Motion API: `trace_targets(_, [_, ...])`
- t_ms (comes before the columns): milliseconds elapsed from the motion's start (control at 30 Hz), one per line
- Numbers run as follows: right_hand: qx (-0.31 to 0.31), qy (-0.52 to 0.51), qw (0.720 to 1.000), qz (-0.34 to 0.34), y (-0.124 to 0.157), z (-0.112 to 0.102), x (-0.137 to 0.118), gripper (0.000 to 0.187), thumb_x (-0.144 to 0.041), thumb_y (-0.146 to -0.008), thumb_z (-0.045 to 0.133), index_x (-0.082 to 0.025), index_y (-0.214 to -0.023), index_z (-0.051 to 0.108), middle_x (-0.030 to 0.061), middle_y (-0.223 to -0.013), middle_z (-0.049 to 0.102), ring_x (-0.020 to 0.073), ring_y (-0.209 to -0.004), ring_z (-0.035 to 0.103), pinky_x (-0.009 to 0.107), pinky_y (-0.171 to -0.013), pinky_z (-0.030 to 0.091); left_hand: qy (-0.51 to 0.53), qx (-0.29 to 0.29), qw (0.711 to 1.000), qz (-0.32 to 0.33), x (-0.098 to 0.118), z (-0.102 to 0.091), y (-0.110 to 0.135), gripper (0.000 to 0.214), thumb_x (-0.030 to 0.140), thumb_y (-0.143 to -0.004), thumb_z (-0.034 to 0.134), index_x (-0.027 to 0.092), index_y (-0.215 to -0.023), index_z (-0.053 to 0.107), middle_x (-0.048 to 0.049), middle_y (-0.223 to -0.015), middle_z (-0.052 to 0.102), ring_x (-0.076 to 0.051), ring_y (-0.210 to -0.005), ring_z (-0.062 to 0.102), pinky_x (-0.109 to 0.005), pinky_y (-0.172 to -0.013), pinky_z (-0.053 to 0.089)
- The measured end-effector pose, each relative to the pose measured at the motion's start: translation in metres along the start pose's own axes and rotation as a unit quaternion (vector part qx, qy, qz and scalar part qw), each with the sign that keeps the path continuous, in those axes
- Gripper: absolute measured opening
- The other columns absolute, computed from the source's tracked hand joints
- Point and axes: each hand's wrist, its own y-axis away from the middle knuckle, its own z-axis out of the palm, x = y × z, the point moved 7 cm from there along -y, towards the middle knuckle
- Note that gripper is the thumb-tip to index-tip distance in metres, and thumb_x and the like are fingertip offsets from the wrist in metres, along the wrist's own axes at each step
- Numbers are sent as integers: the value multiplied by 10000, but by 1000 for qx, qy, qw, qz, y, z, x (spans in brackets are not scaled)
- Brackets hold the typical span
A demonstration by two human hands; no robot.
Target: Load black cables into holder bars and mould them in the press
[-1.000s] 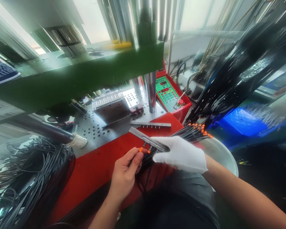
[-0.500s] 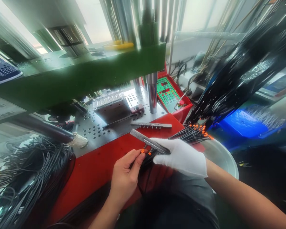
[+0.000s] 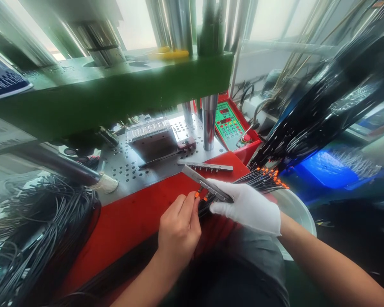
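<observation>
My right hand (image 3: 252, 207), in a white glove, is closed around one end of a slotted metal bar (image 3: 194, 175), which slants up to the left. My bare left hand (image 3: 179, 224) pinches a black cable just below its orange-tipped end (image 3: 197, 195), close under the bar's lower edge. Another orange tip (image 3: 206, 198) sits beside it, against the bar. Fingers hide most of the pinched cable. Behind, a second metal bar (image 3: 219, 167) with a row of small pegs lies at the edge of the red table (image 3: 131, 221).
A green press (image 3: 121, 94) stands over a perforated plate carrying a metal mould block (image 3: 153, 143). Its red control box (image 3: 233, 123) is at the right. Orange-tipped black cables (image 3: 262, 181) lie by my glove; more cables (image 3: 67, 221) heap at left. A blue bin (image 3: 326, 168) stands right.
My left hand has turned, its back now more toward me, still at the orange-tipped cable end. Both hands and the bar appear slightly farther right and up as the view shifted.
</observation>
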Motion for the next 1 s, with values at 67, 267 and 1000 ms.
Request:
trace_targets(67, [7,9,1000,5,0,0,0,582,-237,-797,644,-237,-1356,480,-60,-1196,638,177,-1111,588,254,-996,451,-21,6,1000,6,2,-2,-4,144,110,-881,532,98,-974,641,-7,-668,484,-104,-569,424,-243,-559,370])
trace_targets(267, [33,15,999,5,0,-8,-3,564,-231,-797,645,-263,-1341,499,-62,-1235,613,185,-1147,568,268,-1012,446,155,-77,978,-121,-10,3,-14,160,192,-903,533,165,-885,690,-7,-691,569,-107,-620,514,-217,-593,417])
trace_targets(1000, [-36,-64,997,18,10,2,-15,558,-227,-807,631,-316,-1341,495,-71,-880,675,148,-840,644,268,-868,521,308,-150,922,-181,-24,8,2,191,233,-915,498,180,-755,588,12,-637,432,-111,-575,396,-244,-539,315])
